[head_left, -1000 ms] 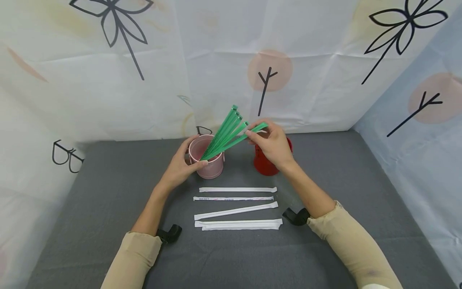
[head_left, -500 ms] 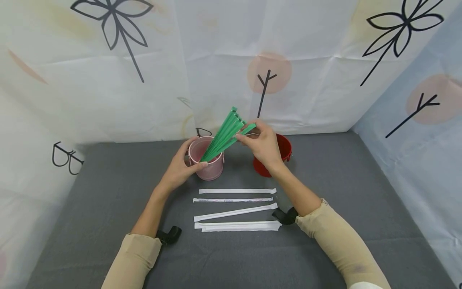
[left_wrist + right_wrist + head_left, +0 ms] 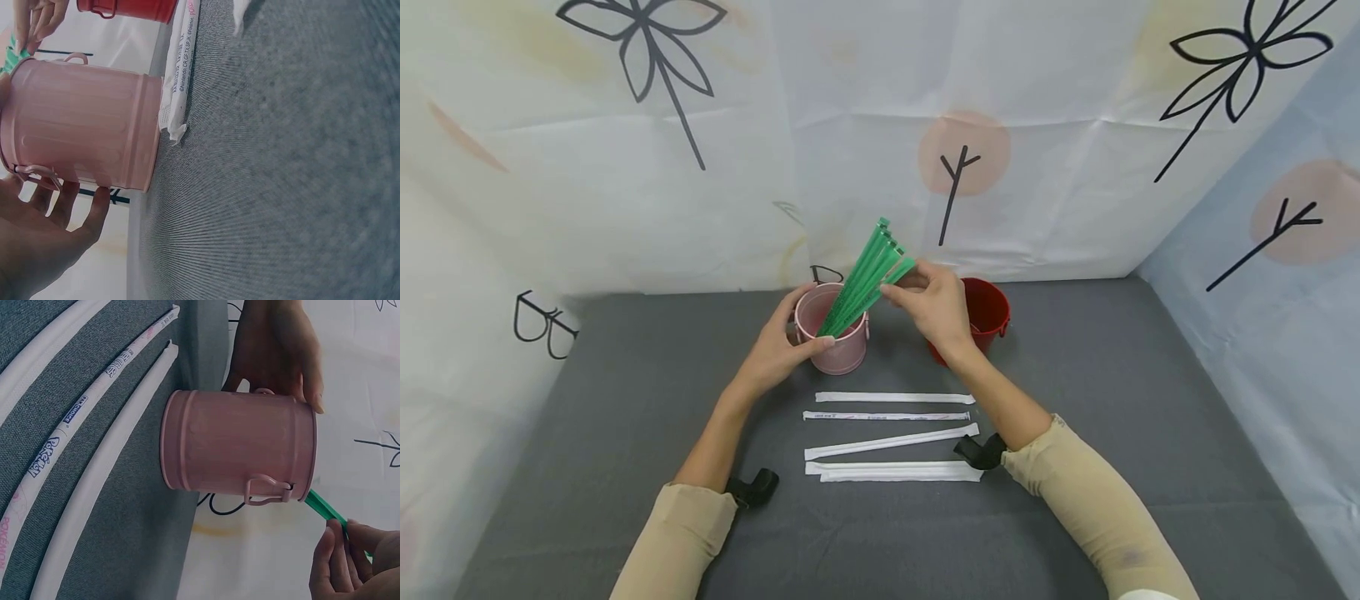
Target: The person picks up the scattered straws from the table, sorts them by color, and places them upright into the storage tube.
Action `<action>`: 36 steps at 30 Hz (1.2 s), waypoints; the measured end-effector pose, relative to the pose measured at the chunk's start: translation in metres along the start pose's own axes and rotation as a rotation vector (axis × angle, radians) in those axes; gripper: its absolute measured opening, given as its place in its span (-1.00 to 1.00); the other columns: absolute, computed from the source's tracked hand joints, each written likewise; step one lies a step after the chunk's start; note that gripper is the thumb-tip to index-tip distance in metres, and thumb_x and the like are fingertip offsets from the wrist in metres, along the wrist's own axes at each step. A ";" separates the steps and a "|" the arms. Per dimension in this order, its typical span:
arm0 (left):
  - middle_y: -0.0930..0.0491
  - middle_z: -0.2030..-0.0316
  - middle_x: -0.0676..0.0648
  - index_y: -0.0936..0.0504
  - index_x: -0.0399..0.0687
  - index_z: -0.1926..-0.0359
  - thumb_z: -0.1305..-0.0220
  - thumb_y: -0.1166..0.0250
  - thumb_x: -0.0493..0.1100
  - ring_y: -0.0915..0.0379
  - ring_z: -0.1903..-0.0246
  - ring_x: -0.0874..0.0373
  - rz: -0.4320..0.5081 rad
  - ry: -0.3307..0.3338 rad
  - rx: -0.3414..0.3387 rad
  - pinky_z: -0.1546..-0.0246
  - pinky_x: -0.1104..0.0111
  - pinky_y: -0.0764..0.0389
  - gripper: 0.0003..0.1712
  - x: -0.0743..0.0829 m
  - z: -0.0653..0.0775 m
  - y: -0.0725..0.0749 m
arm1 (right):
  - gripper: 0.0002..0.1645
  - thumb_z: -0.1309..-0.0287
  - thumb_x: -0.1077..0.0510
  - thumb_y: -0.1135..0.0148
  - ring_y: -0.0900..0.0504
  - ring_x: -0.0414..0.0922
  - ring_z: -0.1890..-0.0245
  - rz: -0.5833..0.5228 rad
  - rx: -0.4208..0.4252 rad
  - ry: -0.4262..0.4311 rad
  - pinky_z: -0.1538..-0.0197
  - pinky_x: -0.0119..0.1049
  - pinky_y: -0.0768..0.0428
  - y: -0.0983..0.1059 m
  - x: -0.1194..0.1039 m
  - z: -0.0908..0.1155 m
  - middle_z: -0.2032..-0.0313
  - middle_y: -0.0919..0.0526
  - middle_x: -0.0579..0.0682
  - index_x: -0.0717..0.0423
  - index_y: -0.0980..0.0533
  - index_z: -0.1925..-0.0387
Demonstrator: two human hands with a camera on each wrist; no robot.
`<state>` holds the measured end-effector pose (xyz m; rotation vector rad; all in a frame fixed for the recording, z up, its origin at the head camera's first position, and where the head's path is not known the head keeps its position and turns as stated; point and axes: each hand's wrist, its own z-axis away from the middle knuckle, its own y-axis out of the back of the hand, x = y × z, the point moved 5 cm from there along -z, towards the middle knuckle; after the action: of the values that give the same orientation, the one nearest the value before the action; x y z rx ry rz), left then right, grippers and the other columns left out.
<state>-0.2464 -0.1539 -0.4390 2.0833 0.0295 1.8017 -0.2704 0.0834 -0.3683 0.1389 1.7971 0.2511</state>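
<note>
A small pink bucket (image 3: 839, 358) stands upright on the grey cloth, and my left hand (image 3: 775, 346) holds it with fingers and thumb around its side. Several green straws (image 3: 867, 279) lean in it, their upper ends fanned above the rim. My right hand (image 3: 936, 307) pinches the rightmost green straw near its top, between thumb and fingers. From the right wrist view, this green straw (image 3: 326, 507) runs from the bucket's rim to the fingertips. The straws' lower ends are hidden inside the bucket.
Just behind the right hand stands a red bucket (image 3: 988, 310), partly covered by it. Several white paper-wrapped straws lie across the grey cloth in front, among them a printed one (image 3: 887, 416) and a plain slanted one (image 3: 891, 442). A patterned white curtain (image 3: 865, 125) hangs behind.
My right hand has moved left with the green straw, bringing it closer against the others in the pink bucket. More of the red bucket shows. My left hand stays on the pink bucket.
</note>
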 end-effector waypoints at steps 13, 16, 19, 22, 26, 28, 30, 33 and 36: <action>-0.23 -0.37 -0.34 -0.02 -0.19 -0.53 -0.23 -0.39 -0.27 -0.26 -0.31 -0.26 -0.025 0.009 -0.025 -0.16 -0.05 -0.43 -0.02 0.039 0.011 -0.003 | -0.58 -0.08 0.11 -0.50 -0.77 -0.14 0.28 0.068 -0.040 -0.062 0.05 -0.16 -0.65 0.002 -0.001 0.003 0.20 -0.77 0.01 0.10 -0.64 0.00; -0.21 -0.39 -0.33 0.00 -0.15 -0.55 -0.24 -0.40 -0.26 -0.27 -0.31 -0.25 -0.041 0.010 -0.036 -0.14 -0.04 -0.44 0.00 0.038 0.010 -0.003 | -0.61 -0.08 0.10 -0.51 -0.76 -0.15 0.26 0.077 -0.039 -0.069 0.05 -0.15 -0.64 0.007 -0.002 0.006 0.20 -0.77 -0.01 0.08 -0.65 0.05; -0.21 -0.41 -0.30 0.01 -0.13 -0.56 -0.23 -0.41 -0.24 -0.27 -0.31 -0.23 -0.062 0.012 -0.033 -0.14 -0.05 -0.45 0.03 0.032 0.007 -0.002 | -0.64 -0.08 0.10 -0.50 -0.76 -0.15 0.23 0.073 -0.044 -0.062 0.06 -0.16 -0.64 0.011 -0.002 0.008 0.20 -0.77 -0.01 0.10 -0.66 0.07; -0.23 -0.41 -0.26 0.02 -0.08 -0.57 -0.22 -0.43 -0.20 -0.28 -0.31 -0.20 -0.086 0.011 -0.020 -0.13 -0.05 -0.46 0.05 0.019 0.004 0.000 | -0.63 -0.10 0.07 -0.50 -0.75 -0.17 0.21 0.075 -0.057 -0.048 0.09 -0.20 -0.63 0.015 -0.002 0.010 0.19 -0.77 -0.01 0.12 -0.65 0.08; -0.29 -0.39 -0.17 0.00 0.02 -0.57 -0.21 -0.46 -0.11 -0.34 -0.28 -0.11 -0.144 0.001 0.005 -0.10 0.00 -0.50 0.07 0.008 0.004 0.004 | -0.64 -0.12 0.08 -0.48 -0.75 -0.15 0.18 0.074 -0.074 -0.024 0.12 -0.28 -0.62 0.020 -0.005 0.013 0.16 -0.76 0.01 0.13 -0.65 0.07; -0.31 -0.38 -0.13 -0.02 0.06 -0.57 -0.20 -0.47 -0.09 -0.35 -0.27 -0.08 -0.168 -0.011 0.012 -0.09 0.03 -0.52 0.07 0.008 0.004 0.005 | -0.65 -0.13 0.12 -0.47 -0.75 -0.12 0.17 0.069 -0.079 -0.014 0.12 -0.31 -0.62 0.023 -0.008 0.015 0.14 -0.75 0.03 0.14 -0.64 0.05; -0.32 -0.37 -0.11 -0.03 0.09 -0.57 -0.18 -0.48 -0.07 -0.36 -0.26 -0.06 -0.175 -0.029 0.012 -0.09 0.05 -0.53 0.07 0.009 0.005 0.005 | -0.65 -0.14 0.19 -0.45 -0.74 -0.05 0.14 0.061 -0.085 0.002 0.08 -0.29 -0.62 0.026 -0.014 0.018 0.12 -0.74 0.10 0.20 -0.63 0.04; -0.34 -0.36 -0.10 -0.07 0.15 -0.55 -0.17 -0.49 -0.05 -0.37 -0.25 -0.08 -0.181 -0.040 0.014 -0.11 0.03 -0.53 0.05 0.009 0.007 0.006 | -0.65 -0.15 0.28 -0.40 -0.71 0.07 0.11 0.070 -0.094 0.039 0.00 -0.17 -0.62 0.030 -0.028 0.024 0.10 -0.71 0.22 0.31 -0.60 0.02; -0.34 -0.35 -0.14 -0.11 0.09 -0.54 -0.17 -0.49 -0.04 -0.39 -0.24 -0.15 -0.206 -0.031 0.011 -0.13 -0.01 -0.50 0.03 0.008 0.011 0.007 | -0.67 -0.16 0.35 -0.36 -0.68 0.13 0.11 0.116 -0.093 0.084 -0.03 -0.05 -0.60 0.036 -0.042 0.031 0.09 -0.69 0.27 0.38 -0.58 0.02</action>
<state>-0.2363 -0.1611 -0.4307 2.0333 0.2374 1.6506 -0.2318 0.1113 -0.3269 0.1686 1.8599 0.4282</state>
